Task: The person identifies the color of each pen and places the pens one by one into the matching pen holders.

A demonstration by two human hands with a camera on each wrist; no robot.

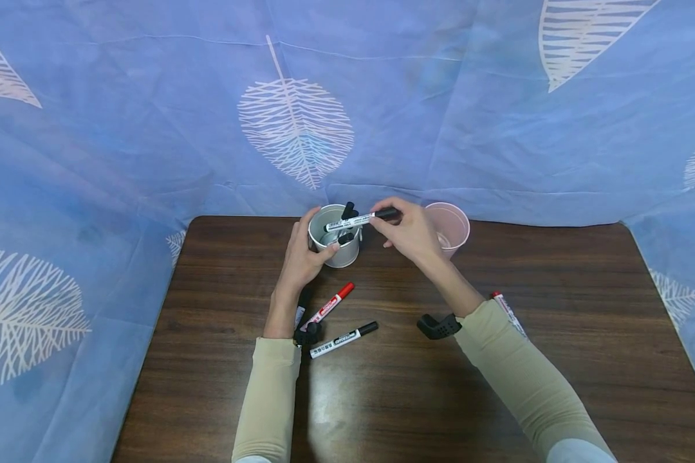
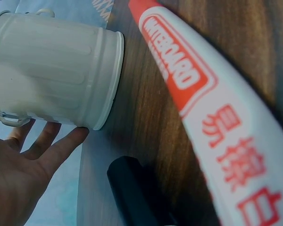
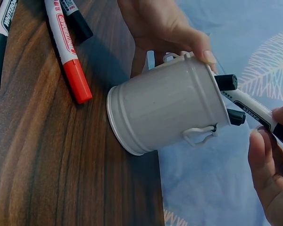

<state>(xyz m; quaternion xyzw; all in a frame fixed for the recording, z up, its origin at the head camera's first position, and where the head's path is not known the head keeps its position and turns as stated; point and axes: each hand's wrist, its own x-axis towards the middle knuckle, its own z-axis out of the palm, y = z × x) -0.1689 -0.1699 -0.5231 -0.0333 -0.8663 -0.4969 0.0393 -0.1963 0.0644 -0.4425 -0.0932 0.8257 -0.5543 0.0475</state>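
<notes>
Left hand [image 1: 302, 257]: curled round the side of the white metal bucket [image 1: 336, 239], thumb at the rim, fingers on the wall; a steady grip that holds it upright on the tabletop [image 1: 556, 334].
Right hand [image 1: 410, 233]: fingertips pinch a black-capped whiteboard marker [image 1: 360, 220] near its cap end; the marker lies almost level across the bucket's mouth, its far end over the opening.
Bucket: stands near the tabletop's far edge, just left of the pink cup [image 1: 450, 226]; black marker caps poke above its rim, perhaps two, though the head view is too small to count them surely. A wire handle loop shows on its side in the right wrist view [image 3: 198, 135].
Pink cup: just behind the right hand, beside the bucket.
Loose markers: a red-capped marker [image 1: 330, 306] and a black-capped one [image 1: 344, 339] lie between the forearms; another red-tipped one [image 1: 506, 311] lies partly hidden beside the right sleeve.
Backdrop: blue cloth with white leaf prints [image 1: 295, 128] hangs behind and around the tabletop.
</notes>
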